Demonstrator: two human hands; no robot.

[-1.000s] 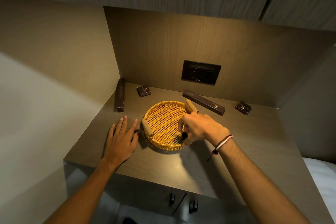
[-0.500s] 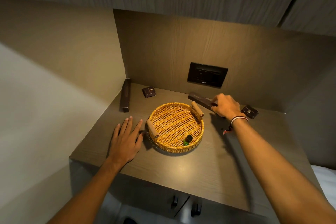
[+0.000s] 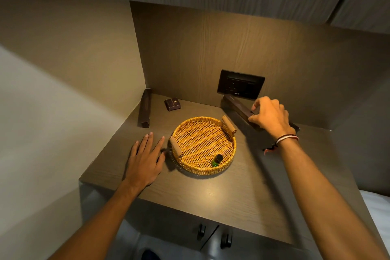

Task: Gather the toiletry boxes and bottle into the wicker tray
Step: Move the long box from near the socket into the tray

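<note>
A round wicker tray with two wooden handles sits mid-counter. Inside it, near the front right rim, lies a small green bottle with a black cap. My right hand grips a long dark box behind the tray, raised off the counter below the wall socket. My left hand lies flat and open on the counter, just left of the tray. Another long dark box lies along the left wall. A small square dark box sits at the back. A further small box is hidden behind my right wrist.
A black socket panel is set in the back wall. Wood panels close in the counter at the left, back and right. Cabinet doors with dark handles are below the front edge. White bedding shows at the right.
My right hand left the bottle in the tray, reached to the back right, closed on the long dark box and has lifted it. My left hand has stayed flat.
</note>
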